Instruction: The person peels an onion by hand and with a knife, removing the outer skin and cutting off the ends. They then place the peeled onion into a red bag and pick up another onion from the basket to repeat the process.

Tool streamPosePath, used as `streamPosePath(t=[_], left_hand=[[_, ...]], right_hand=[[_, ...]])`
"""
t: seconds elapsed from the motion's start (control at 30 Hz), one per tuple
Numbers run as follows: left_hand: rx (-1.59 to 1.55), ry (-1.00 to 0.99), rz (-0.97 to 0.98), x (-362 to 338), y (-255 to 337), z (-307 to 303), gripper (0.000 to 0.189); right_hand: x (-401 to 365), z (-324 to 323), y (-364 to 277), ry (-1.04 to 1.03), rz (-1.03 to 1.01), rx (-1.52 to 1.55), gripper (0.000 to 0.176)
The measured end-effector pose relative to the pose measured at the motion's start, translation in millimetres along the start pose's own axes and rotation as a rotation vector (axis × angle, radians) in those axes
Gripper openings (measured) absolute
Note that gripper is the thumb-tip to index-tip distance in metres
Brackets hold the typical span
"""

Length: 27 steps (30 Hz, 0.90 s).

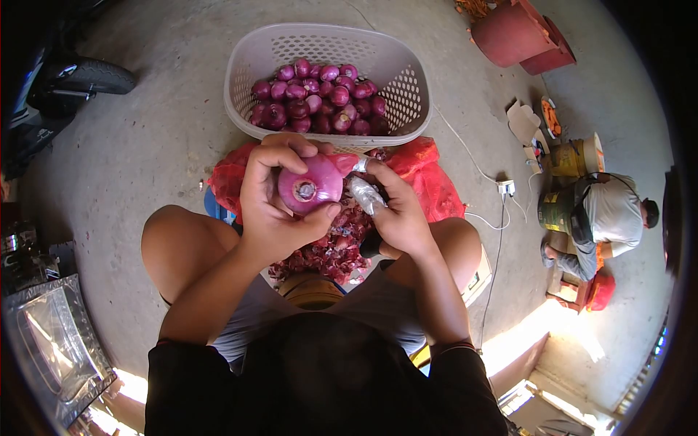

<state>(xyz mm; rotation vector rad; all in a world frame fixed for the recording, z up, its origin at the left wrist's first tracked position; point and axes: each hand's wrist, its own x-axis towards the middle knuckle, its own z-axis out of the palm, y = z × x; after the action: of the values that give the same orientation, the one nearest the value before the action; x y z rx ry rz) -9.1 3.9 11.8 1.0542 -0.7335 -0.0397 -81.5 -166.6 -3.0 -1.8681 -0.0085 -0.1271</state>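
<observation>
My left hand (270, 190) is wrapped around a large red onion (311, 190), its root end facing up toward me. A loose flap of onion skin (345, 161) stands off the onion's upper right side and meets the fingertip of my right hand (398, 211). Silvery wrapping covers the thumb and index fingertip of that hand, and both are bent toward the onion. Whether a small blade is among those fingers, I cannot make out. Below both hands lies a heap of dark red onion skins (331, 251), between my knees.
A pale plastic basket (240, 94) of red onions (320, 98) stands ahead. Red mesh bags (429, 182) lie beside the skins. At right are a power strip (506, 187) with cords, buckets (578, 156) and a bent-over person (614, 211). A motorcycle wheel (94, 76) is at left.
</observation>
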Motion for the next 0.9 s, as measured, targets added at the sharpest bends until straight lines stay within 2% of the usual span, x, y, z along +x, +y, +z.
streamPosePath(t=[0.1,0.23,0.33,0.47,0.5,0.6,0.8,0.9], left_hand=[[-0.028,0.033,-0.025,0.6,-0.6,-0.8,0.050],[0.111,0.022,0.021,2.2,-3.3,-2.4,0.049],[0.259,-0.024,0.055,0.2,-3.7,-3.6,0.048],[0.341,-0.055,0.092,-3.4,-5.9,-0.2,0.047],[0.324,-0.046,0.091,-3.9,-6.0,1.1,0.046],[0.287,-0.058,0.094,-3.6,-6.3,0.9,0.046],[0.121,-0.093,0.105,-1.5,-2.7,0.9,0.046],[0.015,-0.032,0.066,-2.4,-4.7,-2.0,0.045]], right_hand=[[1.1,-4.1,-15.0,-0.064,0.032,0.131,0.038],[-3.9,-3.9,-14.9,-0.112,-0.012,0.533,0.054],[-7.0,-0.4,-15.5,-0.121,0.027,0.534,0.053],[-3.5,6.7,-13.0,-0.071,-0.003,0.454,0.040],[-4.8,6.8,-9.9,-0.045,-0.030,0.449,0.033],[-3.2,3.2,-12.7,-0.001,-0.059,0.394,0.032],[-0.9,0.0,-7.2,0.049,-0.012,0.344,0.030],[-2.2,0.7,-4.6,0.028,0.070,0.267,0.032]])
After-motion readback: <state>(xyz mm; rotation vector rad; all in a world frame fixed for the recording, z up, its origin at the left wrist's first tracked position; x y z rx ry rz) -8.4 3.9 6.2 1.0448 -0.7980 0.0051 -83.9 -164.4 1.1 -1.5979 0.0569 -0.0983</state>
